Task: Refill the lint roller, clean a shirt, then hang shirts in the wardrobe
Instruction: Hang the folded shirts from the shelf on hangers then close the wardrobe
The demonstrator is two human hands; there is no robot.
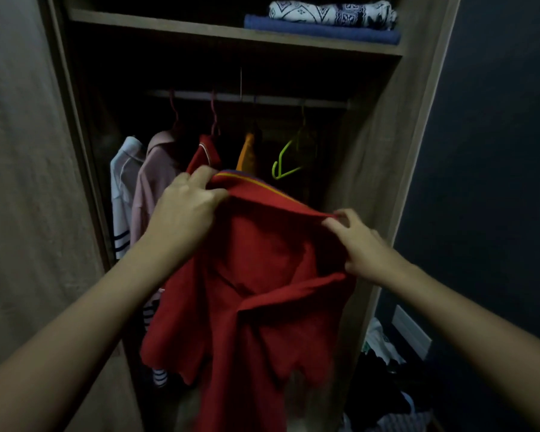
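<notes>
Both hands held the red shirt (262,291) up by its collar, in front of the open wardrobe (371,151). Left hand (184,207) pinched the collar's left end with fingers curled over the fabric; right hand (360,244) pinched the right end, lower and nearer the camera. Shirt body hung below the hands, in front of the hung shirts (156,182) on the rail (262,98), green hanger (286,163) behind the collar.

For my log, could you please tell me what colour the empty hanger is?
The hanger is lime green; the head view shows it best.
</notes>
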